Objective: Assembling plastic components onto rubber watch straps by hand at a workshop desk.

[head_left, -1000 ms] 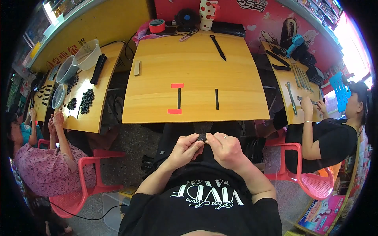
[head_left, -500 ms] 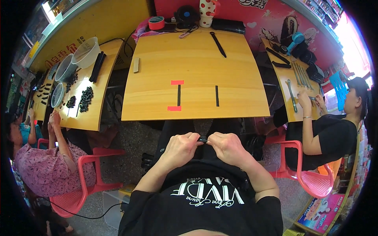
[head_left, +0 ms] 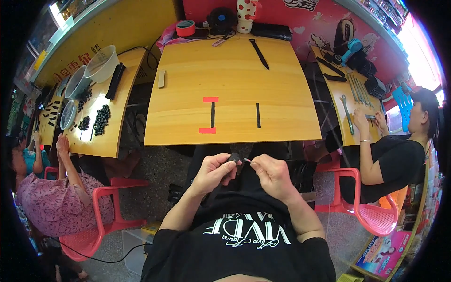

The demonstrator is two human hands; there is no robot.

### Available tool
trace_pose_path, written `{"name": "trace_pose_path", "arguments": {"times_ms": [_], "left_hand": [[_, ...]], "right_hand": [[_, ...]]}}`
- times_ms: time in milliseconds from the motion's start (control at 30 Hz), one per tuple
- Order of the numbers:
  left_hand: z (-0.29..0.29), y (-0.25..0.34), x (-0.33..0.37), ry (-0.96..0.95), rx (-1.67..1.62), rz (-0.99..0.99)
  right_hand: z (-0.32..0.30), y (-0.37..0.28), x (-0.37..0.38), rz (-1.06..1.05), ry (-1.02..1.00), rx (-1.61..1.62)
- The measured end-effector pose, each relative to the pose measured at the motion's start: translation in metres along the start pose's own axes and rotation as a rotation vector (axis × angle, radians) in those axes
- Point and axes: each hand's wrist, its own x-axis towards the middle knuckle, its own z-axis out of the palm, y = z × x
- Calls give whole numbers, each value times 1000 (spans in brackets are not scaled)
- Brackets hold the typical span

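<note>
Over my lap, just off the table's near edge, my left hand (head_left: pixel 217 173) is closed around a black strap-like piece (head_left: pixel 235 158), its end showing above the thumb. A dark length seems to hang below that hand against my dark clothes, hard to make out. Close by on the right, my right hand (head_left: pixel 270 174) pinches a small thin pale stick-like piece (head_left: pixel 247 160); its tip points at the black piece, with a slight gap between them.
The wooden table (head_left: pixel 188 117) bears a short black strip (head_left: pixel 213 115) between red tapes, another black strip (head_left: pixel 258 115), a long black strap (head_left: pixel 259 54) and a pale block (head_left: pixel 162 79). A fan (head_left: pixel 222 19) and polka-dot cup (head_left: pixel 246 14) stand behind. People work at both sides.
My hands have drawn slightly apart from a grip close together. The left has turned so the black piece's end shows; the right now holds the thin pale piece in view.
</note>
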Motion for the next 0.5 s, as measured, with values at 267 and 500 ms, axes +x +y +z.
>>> {"name": "trace_pose_path", "arguments": {"times_ms": [267,500], "left_hand": [[3,-5,2,-44,-97,22],[2,-5,1,-50,-83,15]], "right_hand": [[14,-1,-4,45,51,15],[14,-2,-5,11,63,-19]]}}
